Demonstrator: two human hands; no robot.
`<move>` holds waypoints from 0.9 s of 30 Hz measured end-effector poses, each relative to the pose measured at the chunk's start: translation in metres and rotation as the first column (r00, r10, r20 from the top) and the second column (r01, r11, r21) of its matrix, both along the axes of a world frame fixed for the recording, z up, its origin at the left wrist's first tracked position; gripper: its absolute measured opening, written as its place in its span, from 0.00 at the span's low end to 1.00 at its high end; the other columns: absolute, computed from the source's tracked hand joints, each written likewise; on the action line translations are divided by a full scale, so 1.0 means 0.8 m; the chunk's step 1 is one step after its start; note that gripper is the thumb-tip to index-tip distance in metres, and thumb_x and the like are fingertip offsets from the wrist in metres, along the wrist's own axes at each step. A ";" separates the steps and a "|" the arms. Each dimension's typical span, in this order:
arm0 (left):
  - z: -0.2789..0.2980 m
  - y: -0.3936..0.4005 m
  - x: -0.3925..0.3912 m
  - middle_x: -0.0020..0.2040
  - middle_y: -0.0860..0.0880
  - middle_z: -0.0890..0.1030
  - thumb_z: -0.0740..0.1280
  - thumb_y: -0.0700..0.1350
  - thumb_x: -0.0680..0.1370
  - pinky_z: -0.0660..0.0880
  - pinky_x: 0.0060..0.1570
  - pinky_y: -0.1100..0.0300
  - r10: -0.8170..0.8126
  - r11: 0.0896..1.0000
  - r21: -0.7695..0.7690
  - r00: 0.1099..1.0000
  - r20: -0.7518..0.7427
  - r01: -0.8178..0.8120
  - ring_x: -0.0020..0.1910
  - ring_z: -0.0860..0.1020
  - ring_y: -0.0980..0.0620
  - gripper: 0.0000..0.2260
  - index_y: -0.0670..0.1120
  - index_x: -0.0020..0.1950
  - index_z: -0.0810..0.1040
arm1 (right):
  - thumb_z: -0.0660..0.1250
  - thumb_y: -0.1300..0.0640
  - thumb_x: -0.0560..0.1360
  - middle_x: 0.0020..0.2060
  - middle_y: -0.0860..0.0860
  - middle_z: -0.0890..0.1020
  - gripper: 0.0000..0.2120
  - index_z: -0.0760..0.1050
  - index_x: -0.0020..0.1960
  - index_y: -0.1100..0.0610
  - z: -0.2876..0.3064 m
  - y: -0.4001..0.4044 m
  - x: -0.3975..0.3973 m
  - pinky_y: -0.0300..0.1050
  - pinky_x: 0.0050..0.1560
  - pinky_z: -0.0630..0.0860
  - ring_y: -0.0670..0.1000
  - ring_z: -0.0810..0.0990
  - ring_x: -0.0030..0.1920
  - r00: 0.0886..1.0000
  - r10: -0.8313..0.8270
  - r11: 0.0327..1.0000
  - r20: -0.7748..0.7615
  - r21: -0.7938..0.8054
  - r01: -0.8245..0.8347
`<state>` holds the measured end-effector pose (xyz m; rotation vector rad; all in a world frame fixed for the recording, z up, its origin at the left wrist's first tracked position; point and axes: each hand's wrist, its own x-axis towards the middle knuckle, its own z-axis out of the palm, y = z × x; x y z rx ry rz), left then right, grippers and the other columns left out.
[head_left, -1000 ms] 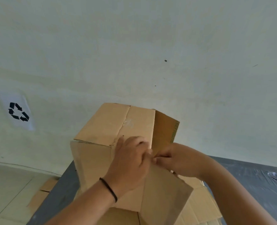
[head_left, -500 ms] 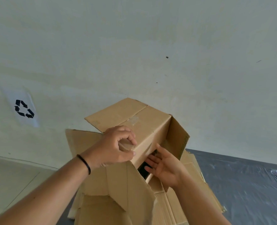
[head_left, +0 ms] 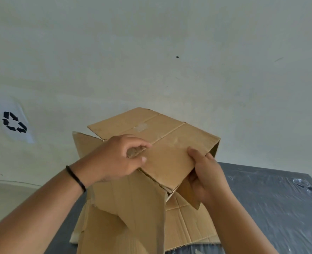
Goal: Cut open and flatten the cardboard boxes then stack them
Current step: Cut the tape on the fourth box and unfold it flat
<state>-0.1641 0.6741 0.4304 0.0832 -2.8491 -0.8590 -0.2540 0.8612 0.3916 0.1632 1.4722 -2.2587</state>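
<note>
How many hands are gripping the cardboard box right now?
2. The left hand pinches a flap on the cardboard box top; the right hand holds its right edge.

Left hand point(head_left: 118, 158) curled in pinch grip; right hand point(head_left: 206, 176) clasping, thumb on top.

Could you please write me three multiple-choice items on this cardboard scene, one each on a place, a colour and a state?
1. Where does the recycling sign hang?
A. on the wall at left
B. on the table
C. on the box

2. What colour is the band on the left wrist?
A. red
B. white
C. black

3. How does the box stand?
A. sealed shut
B. partly opened, both hands gripping it
C. flat on the stack

Answers: 1 A, it hangs on the pale wall. 2 C, it shows dark. 3 B, the left hand and right hand hold it above the flattened cardboard.
</note>
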 end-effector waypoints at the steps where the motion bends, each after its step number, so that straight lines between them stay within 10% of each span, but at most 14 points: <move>1: 0.008 0.015 0.002 0.66 0.63 0.71 0.64 0.65 0.71 0.66 0.66 0.63 -0.016 1.000 -0.021 0.999 0.036 0.017 0.64 0.68 0.66 0.26 0.61 0.67 0.70 | 0.64 0.57 0.78 0.50 0.54 0.82 0.10 0.72 0.59 0.56 0.008 -0.001 0.001 0.47 0.39 0.81 0.53 0.82 0.45 0.999 0.000 1.000 -0.040 0.026 0.001; 4: 0.014 0.063 0.012 0.74 0.61 0.60 0.58 0.76 0.64 0.62 0.69 0.58 -0.017 0.962 -0.264 0.984 0.179 0.064 0.71 0.61 0.59 0.45 0.57 0.76 0.54 | 0.62 0.53 0.79 0.49 0.56 0.81 0.10 0.70 0.58 0.56 0.015 -0.011 0.004 0.48 0.40 0.82 0.54 0.82 0.45 0.992 0.023 0.996 -0.123 0.084 -0.013; 6: 0.004 0.080 0.017 0.70 0.57 0.64 0.62 0.69 0.71 0.65 0.69 0.53 -0.002 0.898 -0.439 0.998 0.066 0.031 0.68 0.66 0.56 0.38 0.54 0.75 0.56 | 0.61 0.51 0.80 0.49 0.57 0.81 0.11 0.70 0.58 0.56 0.015 -0.019 0.008 0.47 0.41 0.82 0.54 0.83 0.46 0.984 0.068 0.994 -0.167 0.093 -0.053; 8: -0.004 0.078 0.015 0.66 0.56 0.71 0.62 0.53 0.77 0.71 0.65 0.56 -0.027 0.912 -0.409 0.994 -0.108 -0.019 0.63 0.72 0.57 0.21 0.52 0.70 0.66 | 0.57 0.47 0.81 0.47 0.57 0.83 0.14 0.72 0.57 0.57 0.010 -0.022 0.011 0.49 0.43 0.82 0.54 0.84 0.45 0.968 0.088 0.996 -0.236 0.011 -0.088; 11: -0.004 0.065 0.015 0.73 0.59 0.63 0.57 0.44 0.81 0.52 0.68 0.74 -0.039 0.943 -0.333 0.989 -0.144 -0.011 0.70 0.64 0.64 0.21 0.53 0.74 0.62 | 0.51 0.43 0.81 0.35 0.54 0.83 0.23 0.76 0.47 0.60 -0.027 -0.015 0.017 0.52 0.44 0.81 0.54 0.82 0.38 0.969 0.047 0.999 -0.241 -0.008 -0.050; 14: 0.002 0.062 0.016 0.72 0.59 0.64 0.57 0.43 0.82 0.56 0.57 0.83 -0.056 0.965 -0.261 0.988 -0.144 0.016 0.60 0.61 0.77 0.20 0.50 0.74 0.62 | 0.60 0.51 0.79 0.33 0.54 0.76 0.12 0.73 0.44 0.59 -0.111 -0.024 0.011 0.51 0.43 0.77 0.54 0.76 0.36 0.992 0.116 0.949 0.047 0.289 -0.124; 20: -0.008 0.054 0.011 0.70 0.55 0.72 0.58 0.44 0.82 0.58 0.59 0.81 -0.013 0.976 -0.216 0.977 -0.212 -0.034 0.67 0.69 0.63 0.19 0.50 0.73 0.66 | 0.70 0.41 0.71 0.40 0.55 0.78 0.23 0.73 0.55 0.57 -0.223 -0.053 -0.012 0.46 0.42 0.80 0.52 0.76 0.37 0.905 0.211 0.757 0.369 0.524 -0.390; 27: -0.003 0.039 0.017 0.61 0.53 0.78 0.59 0.43 0.81 0.67 0.43 0.84 0.037 0.981 -0.169 0.953 -0.301 -0.092 0.49 0.77 0.68 0.17 0.51 0.71 0.69 | 0.56 0.68 0.79 0.40 0.60 0.81 0.09 0.73 0.54 0.65 -0.251 -0.021 -0.023 0.59 0.48 0.81 0.58 0.80 0.39 0.914 0.201 0.911 0.352 0.276 -0.307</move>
